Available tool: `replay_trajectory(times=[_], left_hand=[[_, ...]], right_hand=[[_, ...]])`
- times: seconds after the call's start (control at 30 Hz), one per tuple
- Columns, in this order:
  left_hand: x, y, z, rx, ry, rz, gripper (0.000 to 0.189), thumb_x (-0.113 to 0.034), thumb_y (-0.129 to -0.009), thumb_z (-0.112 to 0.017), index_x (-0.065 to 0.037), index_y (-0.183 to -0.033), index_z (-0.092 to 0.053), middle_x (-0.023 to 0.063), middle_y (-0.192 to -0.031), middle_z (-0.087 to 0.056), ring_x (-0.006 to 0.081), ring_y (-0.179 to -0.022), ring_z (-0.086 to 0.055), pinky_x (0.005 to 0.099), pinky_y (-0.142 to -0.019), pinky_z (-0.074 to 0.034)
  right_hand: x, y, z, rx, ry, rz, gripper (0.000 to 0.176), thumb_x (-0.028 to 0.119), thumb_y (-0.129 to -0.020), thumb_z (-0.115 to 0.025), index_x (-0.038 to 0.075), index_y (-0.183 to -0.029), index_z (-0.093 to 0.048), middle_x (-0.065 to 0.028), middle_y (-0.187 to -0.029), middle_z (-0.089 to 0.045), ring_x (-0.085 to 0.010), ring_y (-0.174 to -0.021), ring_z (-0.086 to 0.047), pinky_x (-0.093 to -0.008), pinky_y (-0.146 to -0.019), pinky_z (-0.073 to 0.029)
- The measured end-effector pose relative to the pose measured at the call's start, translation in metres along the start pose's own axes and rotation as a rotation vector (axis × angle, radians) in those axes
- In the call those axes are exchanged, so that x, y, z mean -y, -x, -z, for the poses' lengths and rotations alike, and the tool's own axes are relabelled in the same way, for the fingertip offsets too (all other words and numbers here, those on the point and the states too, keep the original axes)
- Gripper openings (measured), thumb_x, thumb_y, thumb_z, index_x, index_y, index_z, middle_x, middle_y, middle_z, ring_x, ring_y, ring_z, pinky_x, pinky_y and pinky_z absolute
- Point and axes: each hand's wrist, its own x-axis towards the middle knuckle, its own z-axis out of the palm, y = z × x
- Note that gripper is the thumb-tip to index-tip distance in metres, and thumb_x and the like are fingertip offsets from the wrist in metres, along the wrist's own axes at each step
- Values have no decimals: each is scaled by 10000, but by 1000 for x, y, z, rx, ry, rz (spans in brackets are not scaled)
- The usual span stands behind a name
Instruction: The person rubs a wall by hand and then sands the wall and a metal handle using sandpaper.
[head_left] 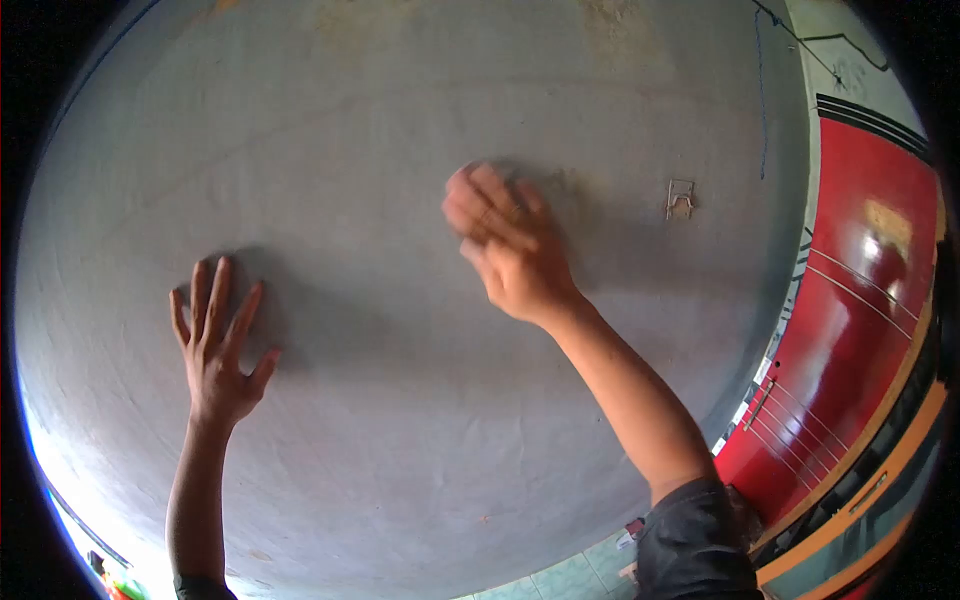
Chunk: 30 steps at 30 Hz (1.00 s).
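A large grey plastered wall (380,120) fills the head view. My left hand (218,345) lies flat against it at the lower left, fingers spread, holding nothing. My right hand (505,245) presses on the wall near the middle, fingers together and blurred; whether a small pad or paper is under the fingers I cannot tell. A small metal hook (680,198) is fixed to the wall to the right of my right hand.
A glossy red door (860,330) with orange and dark trim stands at the right edge. A thin dark cord (762,90) hangs down the wall's upper right. Pale green floor tiles (570,578) show at the bottom. Bright light comes from the lower left.
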Motion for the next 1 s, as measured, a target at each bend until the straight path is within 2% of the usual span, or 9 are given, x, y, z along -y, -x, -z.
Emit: replay_trajectory(times=[0.1,0.17,0.23,0.33,0.47,0.6,0.73,0.87,1.0], left_hand=[[-42,-42,-11,-17,-5,-34,782,-477,-817,-785,-298,-1514,-479,92,-1684,-251,323,-1570,-160,647,-1240,-54],[-67,-58,-19,-32,-42,-3,756,-581,-879,-676,-309,-1542,-435,91,-1693,-218,316,-1574,-133,635,-1242,-17],[-86,-64,-25,-55,-47,35,743,-622,-909,-610,-315,-1556,-410,93,-1695,-208,315,-1576,-122,628,-1243,2],[-98,-69,-32,-75,-88,70,746,-697,-930,-496,-324,-1567,-388,95,-1698,-196,314,-1577,-114,615,-1244,6],[-104,-67,-34,-33,-168,110,816,-789,-938,-286,-289,-1576,-373,90,-1698,-184,298,-1577,-107,591,-1258,-10],[-106,-59,-37,-55,-171,113,812,-784,-939,-292,-285,-1574,-379,96,-1695,-198,300,-1577,-113,578,-1261,-26],[-106,-58,-38,-80,-99,129,753,-734,-936,-399,-306,-1556,-414,94,-1691,-219,299,-1575,-132,581,-1258,-29],[-106,-58,-38,-102,-73,118,723,-695,-933,-468,-312,-1545,-438,93,-1687,-235,298,-1574,-145,585,-1256,-30],[-107,-60,-36,-87,-88,133,721,-693,-935,-463,-303,-1541,-448,98,-1682,-252,305,-1570,-164,580,-1257,-40]], right_hand=[[-68,36,10,-100,87,-5,420,109,-961,-608,70,-1380,-590,-126,-1501,-529,-316,-1465,-411,-520,-1181,-327],[-106,46,19,-379,-32,-407,381,92,-971,-590,57,-1349,-609,-135,-1496,-532,-322,-1453,-426,-511,-1190,-341],[-94,54,9,-365,270,-326,352,94,-978,-587,67,-1326,-627,-137,-1473,-552,-328,-1436,-446,-498,-1183,-363],[-49,54,24,10,-249,203,354,93,-975,-591,75,-1326,-632,-130,-1438,-581,-345,-1393,-491,-511,-1158,-379],[-120,57,24,-341,103,-274,382,111,-963,-619,68,-1343,-616,-146,-1451,-563,-370,-1401,-475,-528,-1144,-385],[-68,67,13,-59,-76,75,446,178,-984,-606,123,-1425,-570,-84,-1514,-527,-431,-1444,-398,-621,-1140,-346],[-114,54,27,-288,152,-152,457,198,-969,-629,174,-1424,-585,-42,-1582,-453,-434,-1497,-306,-632,-1203,-249],[-76,64,22,19,11,89,413,225,-967,-649,180,-1377,-629,-55,-1547,-501,-445,-1487,-316,-610,-1174,-289],[-123,46,32,-293,179,-188,424,227,-949,-678,180,-1368,-639,-60,-1558,-486,-403,-1501,-309,-600,-1205,-258]])
